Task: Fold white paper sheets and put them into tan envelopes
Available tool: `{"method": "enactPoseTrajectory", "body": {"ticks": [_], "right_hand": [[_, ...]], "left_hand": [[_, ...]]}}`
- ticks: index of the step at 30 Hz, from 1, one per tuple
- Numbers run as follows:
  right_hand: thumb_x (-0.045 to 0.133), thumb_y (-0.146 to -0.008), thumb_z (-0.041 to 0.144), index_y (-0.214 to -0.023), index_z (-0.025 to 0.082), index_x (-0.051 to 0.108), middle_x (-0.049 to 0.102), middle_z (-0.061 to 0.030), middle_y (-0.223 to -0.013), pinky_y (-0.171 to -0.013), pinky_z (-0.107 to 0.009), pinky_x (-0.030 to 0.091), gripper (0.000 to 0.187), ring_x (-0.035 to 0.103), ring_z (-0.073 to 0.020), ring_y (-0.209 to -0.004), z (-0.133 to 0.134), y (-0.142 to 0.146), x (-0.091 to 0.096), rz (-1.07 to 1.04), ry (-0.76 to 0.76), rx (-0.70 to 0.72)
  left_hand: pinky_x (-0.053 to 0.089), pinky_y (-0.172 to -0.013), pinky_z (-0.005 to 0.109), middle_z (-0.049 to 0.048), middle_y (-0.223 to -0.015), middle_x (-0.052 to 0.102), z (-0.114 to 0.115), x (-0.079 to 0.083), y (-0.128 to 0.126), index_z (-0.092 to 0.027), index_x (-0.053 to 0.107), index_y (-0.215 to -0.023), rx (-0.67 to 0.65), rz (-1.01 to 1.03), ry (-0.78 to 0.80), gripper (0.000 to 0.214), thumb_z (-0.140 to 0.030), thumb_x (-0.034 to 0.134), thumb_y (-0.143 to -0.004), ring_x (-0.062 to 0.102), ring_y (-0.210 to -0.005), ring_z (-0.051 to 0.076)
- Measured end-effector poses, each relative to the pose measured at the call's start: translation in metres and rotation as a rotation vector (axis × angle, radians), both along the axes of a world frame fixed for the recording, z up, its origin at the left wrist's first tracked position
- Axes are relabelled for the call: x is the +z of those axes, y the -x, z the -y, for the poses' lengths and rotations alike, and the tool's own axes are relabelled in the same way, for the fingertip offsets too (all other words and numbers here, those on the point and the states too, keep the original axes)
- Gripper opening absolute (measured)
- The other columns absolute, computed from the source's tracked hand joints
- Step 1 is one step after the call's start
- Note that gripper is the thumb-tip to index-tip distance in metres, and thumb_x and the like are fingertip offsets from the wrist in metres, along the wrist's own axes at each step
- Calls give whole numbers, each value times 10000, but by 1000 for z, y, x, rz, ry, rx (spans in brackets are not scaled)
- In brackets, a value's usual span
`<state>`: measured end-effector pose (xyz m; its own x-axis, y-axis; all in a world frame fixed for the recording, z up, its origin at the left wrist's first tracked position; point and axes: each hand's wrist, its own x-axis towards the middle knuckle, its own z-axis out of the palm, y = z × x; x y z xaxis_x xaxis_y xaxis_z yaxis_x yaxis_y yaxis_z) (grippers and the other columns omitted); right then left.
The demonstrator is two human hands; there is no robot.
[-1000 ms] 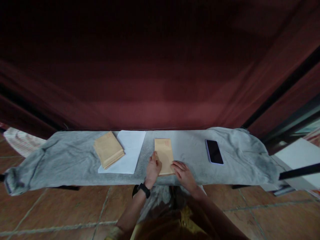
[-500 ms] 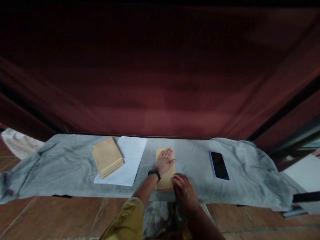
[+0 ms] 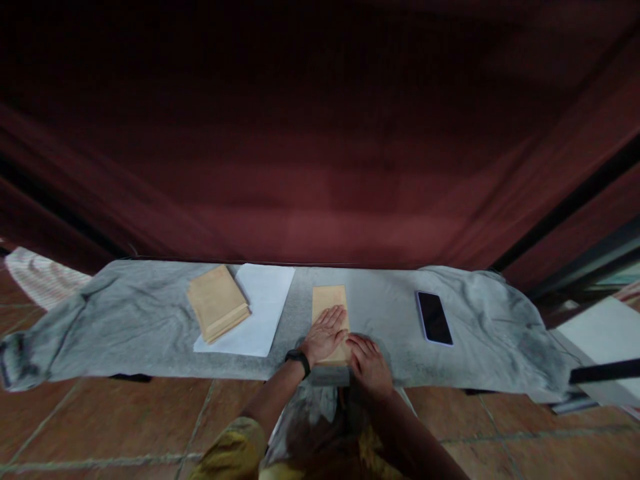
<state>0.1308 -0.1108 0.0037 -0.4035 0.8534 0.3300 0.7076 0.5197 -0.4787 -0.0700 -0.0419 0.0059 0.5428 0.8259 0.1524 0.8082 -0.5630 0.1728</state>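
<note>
Head view: the hands meet over the middle of the cloth-covered surface [image 3: 385,300]. The left hand [image 3: 326,335] lies flat, palm down, fingers stretched forward and slightly right across the brown envelope [image 3: 330,295], which sits near the front edge. The right hand [image 3: 371,368] is bent, fingertips at the envelope's right edge; whether they pinch it I cannot tell. Both forearms reach up from below, angled inward.

Left hand [image 3: 325,335] flat, palm down
</note>
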Motion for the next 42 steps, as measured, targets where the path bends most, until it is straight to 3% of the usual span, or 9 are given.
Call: {"method": "enactPoseTrajectory", "body": {"ticks": [7,12,16,20,24,33,42], "right_hand": [[379,-969,159,-1307,228,644,688,-82,-1304,-1059,-440,508,434,633,-216,-1204,-14,-7,-8,-132,22,-57],[364,-1029,247,-1461,180,518,531,-103,-1514,-1189,-469,387,464,472,-228,-1416,-49,3,-4,104,5,155],[362,-1042,321,-1561,207,376,383,-87,-1613,-1239,-506,277,531,342,-248,-1501,-85,21,1,330,22,161],[314,-1059,367,-1598,179,282,319,-93,-1639,-1254,-495,222,571,280,-226,-1528,-118,32,2,393,47,85],[305,-1059,366,-1604,172,264,287,-98,-1652,-1254,-475,204,580,267,-223,-1533,-132,37,1,412,62,14],[288,-1059,385,-1613,142,223,267,-109,-1660,-1250,-456,212,608,267,-227,-1532,-110,28,-4,478,23,69],[276,-1066,332,-1584,135,315,328,-118,-1635,-1246,-475,247,555,319,-235,-1511,-59,11,-3,412,-6,128]], "left_hand": [[216,-1255,415,81,-1616,391,53,1,8,-219,258,-1597,-68,40,-18,601,-499,287,-1066,329,-1505,183],[240,-1248,430,57,-1575,464,85,12,17,-244,344,-1562,-131,48,-22,578,-494,400,-1044,350,-1495,192],[276,-1238,420,19,-1546,505,89,22,18,-284,460,-1496,-116,83,-1,466,-414,423,-1050,400,-1465,174],[273,-1242,404,-4,-1540,512,86,23,17,-306,489,-1475,-109,87,-13,436,-378,424,-1051,416,-1451,154],[259,-1246,394,-10,-1564,481,86,19,18,-310,493,-1473,-117,49,-47,434,-362,432,-1047,399,-1464,158],[210,-1265,396,-4,-1601,427,90,9,16,-297,473,-1480,-103,17,-68,452,-384,464,-1037,349,-1493,159],[310,-1236,425,55,-1445,606,89,20,16,-236,598,-1341,-61,202,71,338,-293,475,-1031,490,-1397,170]]}}
